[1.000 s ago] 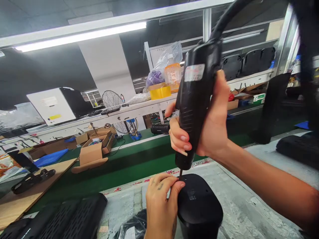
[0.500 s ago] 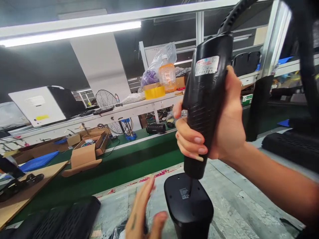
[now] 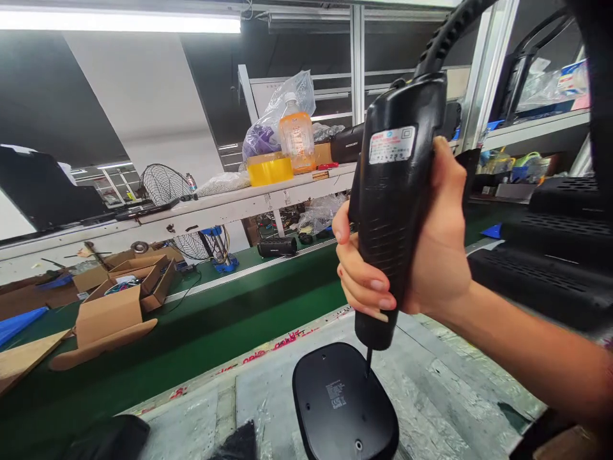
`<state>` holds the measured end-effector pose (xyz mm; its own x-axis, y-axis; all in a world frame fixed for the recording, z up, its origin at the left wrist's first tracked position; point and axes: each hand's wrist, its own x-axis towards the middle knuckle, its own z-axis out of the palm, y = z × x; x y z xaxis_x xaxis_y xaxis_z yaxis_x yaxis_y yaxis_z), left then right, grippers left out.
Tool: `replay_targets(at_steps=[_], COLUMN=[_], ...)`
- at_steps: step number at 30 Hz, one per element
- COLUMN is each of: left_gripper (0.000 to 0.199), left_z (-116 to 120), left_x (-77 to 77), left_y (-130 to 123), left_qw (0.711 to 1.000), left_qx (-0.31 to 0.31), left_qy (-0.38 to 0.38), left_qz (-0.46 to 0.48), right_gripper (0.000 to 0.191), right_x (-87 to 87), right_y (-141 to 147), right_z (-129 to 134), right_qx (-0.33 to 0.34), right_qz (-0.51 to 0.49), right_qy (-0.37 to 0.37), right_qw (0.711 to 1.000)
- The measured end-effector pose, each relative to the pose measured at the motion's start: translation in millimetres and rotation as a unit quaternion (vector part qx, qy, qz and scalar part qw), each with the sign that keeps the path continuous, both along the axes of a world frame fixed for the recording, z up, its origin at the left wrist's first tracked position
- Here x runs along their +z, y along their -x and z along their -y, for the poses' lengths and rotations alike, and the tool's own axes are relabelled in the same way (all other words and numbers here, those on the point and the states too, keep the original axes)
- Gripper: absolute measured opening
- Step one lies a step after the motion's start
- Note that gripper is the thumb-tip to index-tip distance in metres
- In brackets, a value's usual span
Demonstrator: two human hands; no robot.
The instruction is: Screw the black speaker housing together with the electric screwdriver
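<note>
Head view shows our right hand wrapped tight around the black electric screwdriver, with the fingers curled over the front of the grip and the thumb side at the back. We hold the tool almost straight up and down, with its long side running from the thick black hose at the top down to the thin bit at the bottom. The bit tip sits right on the flat top of the black part, near that part's right edge, so the part lies straight below our hand. We can see a small label in the middle of the part and a little hole near its front edge. Our left hand is not in the picture, so the right hand is the only one near the part. The part stands on the gray worktable, which has a worn, shiny cover. Past the table runs the green belt. On the far side of the belt sit open cardboard boxes; one has some small things inside, but we cannot tell what they are. Up on the white shelf stand a yellow tub and an orange drink bottle, with a clear plastic bag behind them. A wire fan sits further left.
</note>
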<state>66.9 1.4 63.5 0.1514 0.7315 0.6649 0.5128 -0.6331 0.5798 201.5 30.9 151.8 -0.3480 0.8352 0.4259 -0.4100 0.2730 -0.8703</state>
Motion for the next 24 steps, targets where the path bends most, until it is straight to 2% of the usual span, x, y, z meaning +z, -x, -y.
replay_targets(at_steps=[4,7,11,16,18,20,22,24], left_gripper=[0.035,0.060,0.069,0.073,0.065,0.053,0.045,0.047], left_z=[-24,-31,-32,-42,-45,-44,-36,-22], left_x=[14.4,9.0,-14.3,-54.2,-69.1,-82.4,-94.7,-106.1], left_y=[-45,-57,-60,-68,-65,-53,-30,2], left_qw=[0.998,0.994,0.994,0.999,0.999,0.998,0.996,0.993], left_qx=[-0.058,-0.094,-0.097,-0.016,0.009,0.027,0.048,0.074], left_qy=[-0.029,-0.049,-0.041,0.026,0.042,0.053,0.065,0.080], left_qz=[0.003,0.024,0.037,0.029,0.032,0.037,0.041,0.046], right_gripper=[0.090,0.077,0.074,0.074,0.080,0.090,0.095,0.093], right_x=[-9.7,-11.8,-11.4,-15.9,-16.1,-14.9,-13.5,-11.7], right_y=[-2,1,4,4,6,8,10,12], right_z=[1,5,8,7,7,9,11,13], right_qx=[0.077,0.112,0.113,0.117,0.089,0.047,0.011,-0.017], right_qz=[-0.003,0.009,0.025,0.006,0.017,0.027,0.034,0.039], right_qy=[-0.022,-0.043,-0.003,-0.032,-0.052,-0.033,-0.001,0.008], right_qw=[0.997,0.993,0.993,0.993,0.995,0.998,0.999,0.999])
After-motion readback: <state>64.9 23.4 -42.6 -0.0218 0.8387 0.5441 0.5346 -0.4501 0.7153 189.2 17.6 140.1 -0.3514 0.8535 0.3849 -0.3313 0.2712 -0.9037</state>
